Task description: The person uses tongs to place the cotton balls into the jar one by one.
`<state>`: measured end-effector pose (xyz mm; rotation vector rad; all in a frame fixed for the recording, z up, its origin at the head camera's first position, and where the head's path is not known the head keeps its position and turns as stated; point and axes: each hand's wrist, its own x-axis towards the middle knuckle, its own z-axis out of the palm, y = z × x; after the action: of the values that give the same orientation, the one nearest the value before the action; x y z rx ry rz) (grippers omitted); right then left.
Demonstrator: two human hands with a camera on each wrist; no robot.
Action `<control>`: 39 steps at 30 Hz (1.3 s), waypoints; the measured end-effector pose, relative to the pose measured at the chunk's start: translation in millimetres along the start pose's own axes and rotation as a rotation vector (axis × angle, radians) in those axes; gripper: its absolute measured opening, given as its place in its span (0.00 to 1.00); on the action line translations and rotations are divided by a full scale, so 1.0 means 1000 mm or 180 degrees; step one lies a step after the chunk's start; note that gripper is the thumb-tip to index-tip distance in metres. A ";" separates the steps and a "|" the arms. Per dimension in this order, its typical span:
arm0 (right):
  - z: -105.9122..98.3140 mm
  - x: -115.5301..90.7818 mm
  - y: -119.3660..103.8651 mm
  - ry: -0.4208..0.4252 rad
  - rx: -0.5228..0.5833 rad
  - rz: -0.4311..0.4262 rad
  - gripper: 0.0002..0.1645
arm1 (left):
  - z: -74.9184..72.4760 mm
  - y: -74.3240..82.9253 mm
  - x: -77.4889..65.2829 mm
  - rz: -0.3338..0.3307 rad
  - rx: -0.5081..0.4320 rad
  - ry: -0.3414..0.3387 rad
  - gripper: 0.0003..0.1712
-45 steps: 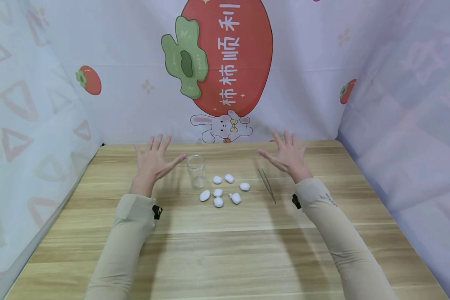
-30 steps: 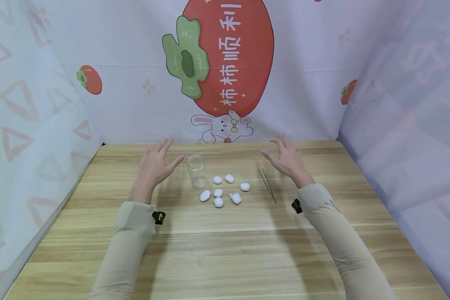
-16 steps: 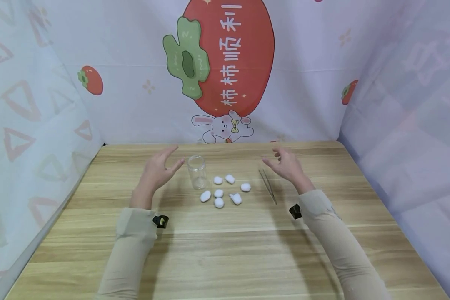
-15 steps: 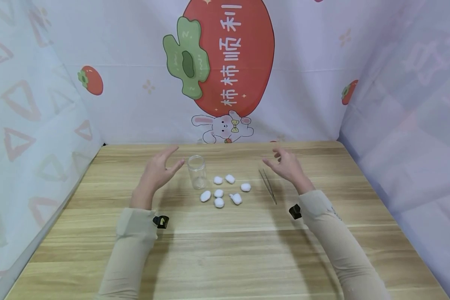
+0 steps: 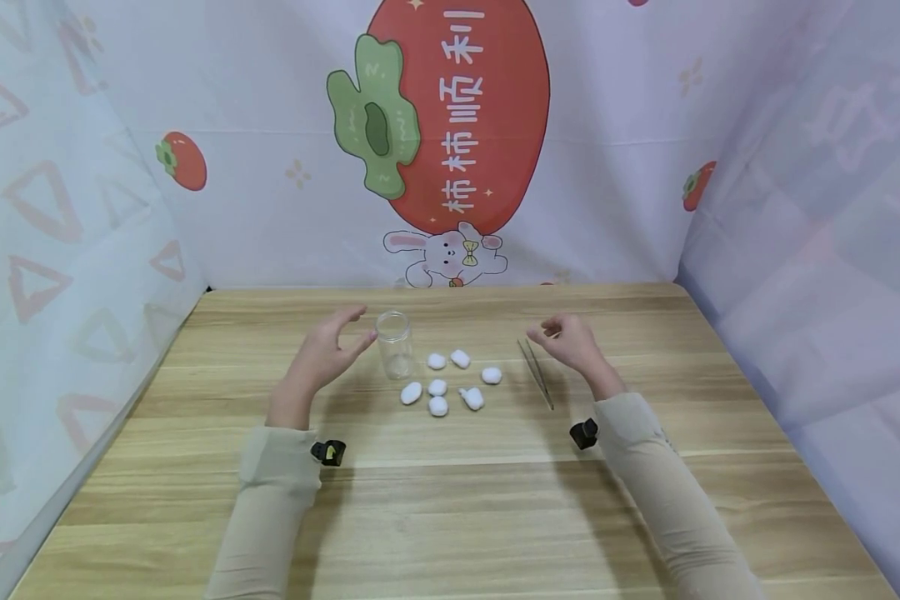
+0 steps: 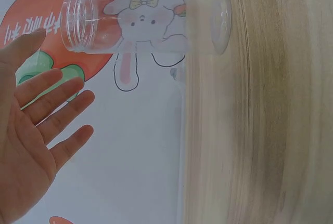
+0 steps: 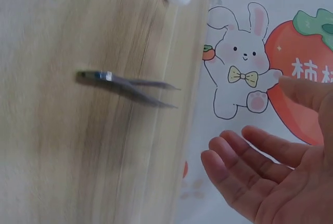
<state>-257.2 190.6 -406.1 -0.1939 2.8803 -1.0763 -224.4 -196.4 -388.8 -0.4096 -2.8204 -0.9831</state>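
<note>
A clear glass or plastic jar [image 5: 395, 350] without a lid stands upright on the table. My left hand [image 5: 325, 352] is just left of it, thumb and fingers spread apart with nothing between them. In the left wrist view the jar [image 6: 145, 20] lies beyond the fingertips, apart from them as far as I can see. Metal tweezers [image 5: 537, 375] lie on the tabletop, tips pointing away. Above and right of them hovers my right hand [image 5: 570, 340], fingers loosely bent and holding nothing. The right wrist view shows the tweezers [image 7: 127, 84] off the fingertips.
Several white cotton balls [image 5: 437, 388] lie loosely grouped between jar and tweezers. The wooden table [image 5: 450, 517] meets a printed cloth backdrop [image 5: 270, 208] at its far edge, with cloth walls on the left and right sides.
Both hands have come down from a raised, spread-fingered pose. The left moved nearer the jar, the right lower toward the tweezers with its fingers bending in. Jar, cotton balls and tweezers stayed put.
</note>
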 end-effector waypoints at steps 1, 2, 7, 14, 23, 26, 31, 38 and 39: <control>0.001 -0.001 0.001 -0.0002 0.0015 0.0019 0.30 | 0.001 0.000 0.000 0.0017 -0.0028 0.0008 0.34; 0.001 -0.002 0.001 -0.0007 0.0031 0.0037 0.29 | 0.002 0.000 0.000 0.0039 -0.0052 0.0018 0.34; 0.006 -0.007 0.004 -0.0123 0.0233 0.0285 0.29 | 0.009 -0.002 -0.001 0.0111 -0.0189 0.0091 0.34; 0.013 -0.013 0.008 -0.0242 0.0715 0.0731 0.28 | 0.018 -0.005 -0.001 0.0182 -0.0478 0.0195 0.35; 0.018 -0.019 0.012 -0.0184 0.1216 0.1097 0.26 | 0.027 -0.009 0.001 0.0107 -0.0790 0.0289 0.37; 0.019 -0.019 0.013 -0.0233 0.1326 0.1256 0.27 | 0.030 -0.010 0.001 0.0062 -0.0913 0.0279 0.38; 0.022 -0.019 0.017 -0.0253 0.1397 0.1450 0.26 | 0.036 -0.012 0.001 0.0001 -0.1114 0.0239 0.40; 0.026 -0.021 0.022 -0.0155 0.1618 0.1614 0.25 | 0.044 -0.014 0.003 -0.0134 -0.1372 0.0216 0.43; 0.027 -0.021 0.023 -0.0138 0.1637 0.1624 0.24 | 0.045 -0.014 0.004 -0.0167 -0.1406 0.0205 0.44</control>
<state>-236.3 193.2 -441.4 0.5013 2.2993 -1.5866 -233.4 -178.0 -431.6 -0.3388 -2.5541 -1.6036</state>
